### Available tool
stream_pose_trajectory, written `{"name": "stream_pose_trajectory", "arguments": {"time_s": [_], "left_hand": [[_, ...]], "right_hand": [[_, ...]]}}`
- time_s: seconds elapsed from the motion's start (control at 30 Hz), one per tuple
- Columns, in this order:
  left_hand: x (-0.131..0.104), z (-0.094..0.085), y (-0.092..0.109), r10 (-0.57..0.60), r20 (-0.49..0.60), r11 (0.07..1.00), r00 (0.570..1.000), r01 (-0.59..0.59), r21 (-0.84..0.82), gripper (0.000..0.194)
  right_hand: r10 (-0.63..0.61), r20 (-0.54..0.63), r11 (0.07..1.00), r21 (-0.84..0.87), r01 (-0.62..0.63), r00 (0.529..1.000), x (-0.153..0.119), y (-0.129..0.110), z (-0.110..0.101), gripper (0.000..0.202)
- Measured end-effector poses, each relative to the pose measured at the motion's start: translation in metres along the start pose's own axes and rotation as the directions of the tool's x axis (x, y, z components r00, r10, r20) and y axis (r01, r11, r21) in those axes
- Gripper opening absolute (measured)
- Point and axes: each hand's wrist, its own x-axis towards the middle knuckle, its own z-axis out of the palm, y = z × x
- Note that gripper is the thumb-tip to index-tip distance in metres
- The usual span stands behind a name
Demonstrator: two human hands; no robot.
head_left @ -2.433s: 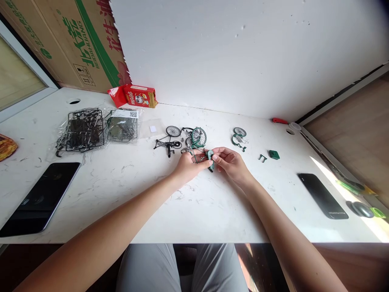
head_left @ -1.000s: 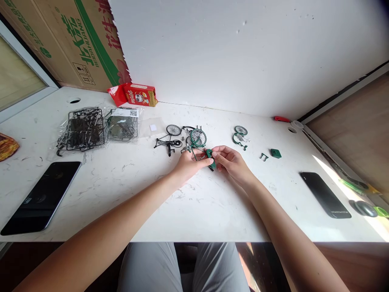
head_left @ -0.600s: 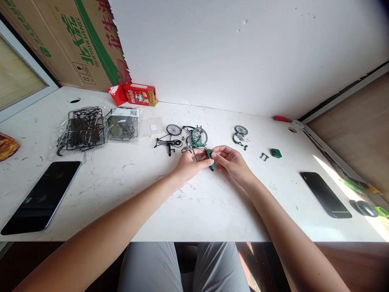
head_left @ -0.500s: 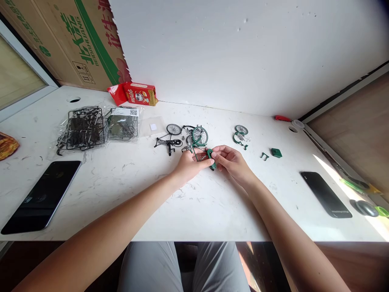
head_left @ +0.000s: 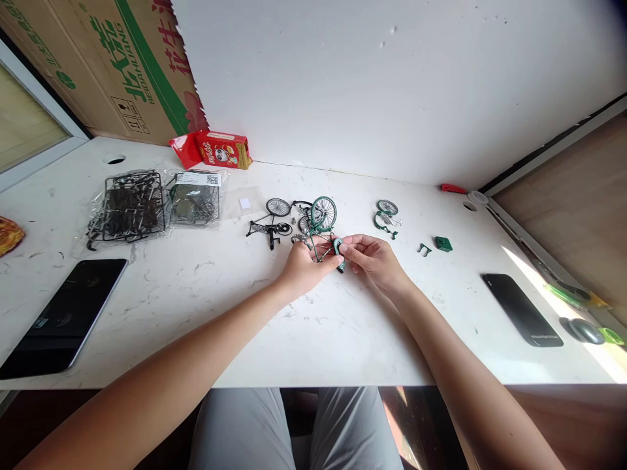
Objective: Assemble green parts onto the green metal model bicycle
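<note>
Between my hands is a small green model bicycle (head_left: 324,213), its spoked wheel with green mudguard pointing away from me. My left hand (head_left: 306,266) is closed around the frame, thumb pressed along its near side. My right hand (head_left: 371,258) pinches a green chain cover (head_left: 337,246) at the bicycle's near end; the fingertips partly hide it. Just left lies a black model bicycle part-assembly (head_left: 272,228) with one wheel. More dark parts sit behind the green frame, partly covered by it.
To the right lie a loose wheel (head_left: 387,207), a green mudguard piece (head_left: 381,222), a small green bracket (head_left: 424,249) and a green box (head_left: 443,243). Bagged black sprues (head_left: 131,205), a red carton (head_left: 224,150) and two phones (head_left: 66,316) (head_left: 522,309) surround the work area.
The green bicycle is tilted slightly differently, its wheel a little higher and further right. Both hands keep nearly the same grip. The whole view has shifted slightly.
</note>
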Motion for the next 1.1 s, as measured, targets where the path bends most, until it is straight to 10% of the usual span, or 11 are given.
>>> {"name": "stream_pose_trajectory", "arguments": {"time_s": [1.1], "left_hand": [[-0.002, 0.002, 0.006, -0.155, 0.036, 0.959, 0.987, 0.159, -0.235, 0.028]], "right_hand": [[-0.01, -0.029, 0.998, -0.068, 0.008, 1.0, -0.005, -0.008, 0.001, 0.046]]}}
